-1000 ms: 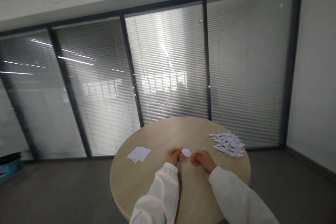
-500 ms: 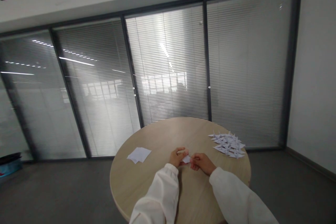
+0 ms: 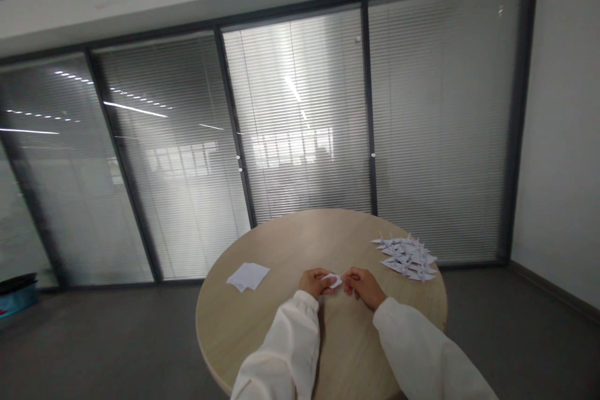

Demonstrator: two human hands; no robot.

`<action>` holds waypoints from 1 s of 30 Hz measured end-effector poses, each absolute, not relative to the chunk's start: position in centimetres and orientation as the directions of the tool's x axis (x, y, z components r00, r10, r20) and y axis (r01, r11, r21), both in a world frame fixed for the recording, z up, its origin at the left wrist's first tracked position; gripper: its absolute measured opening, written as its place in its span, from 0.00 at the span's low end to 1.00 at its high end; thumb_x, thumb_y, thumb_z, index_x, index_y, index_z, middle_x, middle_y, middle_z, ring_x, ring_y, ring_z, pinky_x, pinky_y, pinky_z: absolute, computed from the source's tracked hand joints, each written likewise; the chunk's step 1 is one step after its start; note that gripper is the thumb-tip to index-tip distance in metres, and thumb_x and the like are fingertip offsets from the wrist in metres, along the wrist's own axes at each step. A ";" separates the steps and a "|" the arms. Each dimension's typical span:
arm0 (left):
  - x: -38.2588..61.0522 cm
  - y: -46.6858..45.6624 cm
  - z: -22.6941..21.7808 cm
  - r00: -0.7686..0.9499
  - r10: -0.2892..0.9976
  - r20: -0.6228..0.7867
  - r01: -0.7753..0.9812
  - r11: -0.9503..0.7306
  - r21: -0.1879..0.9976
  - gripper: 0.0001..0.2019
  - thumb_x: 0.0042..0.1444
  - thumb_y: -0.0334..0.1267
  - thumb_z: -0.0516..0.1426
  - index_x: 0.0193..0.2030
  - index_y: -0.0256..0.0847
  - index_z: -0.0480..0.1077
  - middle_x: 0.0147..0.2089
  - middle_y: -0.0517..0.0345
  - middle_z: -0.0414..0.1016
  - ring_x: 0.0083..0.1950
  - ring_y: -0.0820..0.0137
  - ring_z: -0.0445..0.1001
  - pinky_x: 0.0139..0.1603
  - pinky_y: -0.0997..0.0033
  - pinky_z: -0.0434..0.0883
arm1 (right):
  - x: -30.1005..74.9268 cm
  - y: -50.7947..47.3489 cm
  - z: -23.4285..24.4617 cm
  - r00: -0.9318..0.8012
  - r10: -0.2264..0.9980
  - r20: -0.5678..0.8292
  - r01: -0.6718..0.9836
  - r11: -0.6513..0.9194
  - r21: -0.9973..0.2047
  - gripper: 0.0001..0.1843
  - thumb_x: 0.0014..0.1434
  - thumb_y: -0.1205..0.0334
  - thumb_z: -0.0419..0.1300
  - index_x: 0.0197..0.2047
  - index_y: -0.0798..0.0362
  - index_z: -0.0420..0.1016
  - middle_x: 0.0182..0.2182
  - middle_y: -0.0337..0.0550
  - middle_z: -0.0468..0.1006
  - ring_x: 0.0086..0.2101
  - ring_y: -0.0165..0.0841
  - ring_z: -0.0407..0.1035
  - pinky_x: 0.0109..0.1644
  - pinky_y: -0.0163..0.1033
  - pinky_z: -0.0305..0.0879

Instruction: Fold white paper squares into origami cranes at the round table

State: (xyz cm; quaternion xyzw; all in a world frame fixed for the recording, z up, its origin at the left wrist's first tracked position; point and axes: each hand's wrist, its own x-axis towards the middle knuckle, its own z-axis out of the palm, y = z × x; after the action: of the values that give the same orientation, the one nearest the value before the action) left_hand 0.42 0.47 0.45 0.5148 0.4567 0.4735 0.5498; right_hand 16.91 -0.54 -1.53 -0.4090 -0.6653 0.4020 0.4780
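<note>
A small folded piece of white paper (image 3: 334, 281) is pinched in my left hand (image 3: 315, 282), just above the table. My right hand (image 3: 364, 286) has its fingers curled at the paper's right corner; the thumb and forefinger are pressed together there, and their exact grip on the tip is too small to make out. To the right lie several folded white paper cranes (image 3: 407, 257), packed close in a group. A few square white paper sheets (image 3: 248, 276) lie overlapped on the left.
The round wooden table (image 3: 323, 234) stands in front of a glass partition with blinds (image 3: 300, 112). On the floor at the far left is a blue container with a dark rim (image 3: 19, 294). A white wall (image 3: 562, 137) rises on the right.
My left fingers have closed down over the folded paper, which now shows more of its surface. The right hand has shifted slightly at its right corner. Sheets and cranes stay put.
</note>
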 end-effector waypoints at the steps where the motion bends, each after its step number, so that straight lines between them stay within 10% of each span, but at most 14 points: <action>1: 0.4 0.5 0.4 0.129 0.992 -0.014 -0.054 0.021 0.998 0.22 0.19 0.42 0.68 0.25 0.33 0.72 0.23 0.57 0.74 0.24 0.72 0.71 0.27 0.72 0.71 | 16.9 -0.6 -1.5 -0.199 0.930 0.309 0.170 0.343 -0.924 0.14 0.49 0.53 0.52 0.24 0.55 0.66 0.17 0.37 0.71 0.17 0.26 0.62 0.16 0.28 0.54; 30: 0.4 0.9 0.4 0.039 0.999 -0.004 -0.052 0.006 0.999 0.18 0.26 0.39 0.67 0.25 0.34 0.69 0.22 0.59 0.73 0.22 0.73 0.72 0.27 0.72 0.72 | 16.9 -0.7 -1.5 -0.253 0.914 0.318 0.121 0.356 -0.926 0.17 0.50 0.50 0.52 0.26 0.56 0.70 0.22 0.42 0.75 0.21 0.28 0.66 0.20 0.30 0.58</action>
State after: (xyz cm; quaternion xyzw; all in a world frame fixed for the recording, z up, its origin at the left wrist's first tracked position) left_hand 0.35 0.94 0.38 0.4954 0.4783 0.5016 0.5237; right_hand 16.93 -0.70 -1.52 -0.3844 -0.6728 0.4171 0.4750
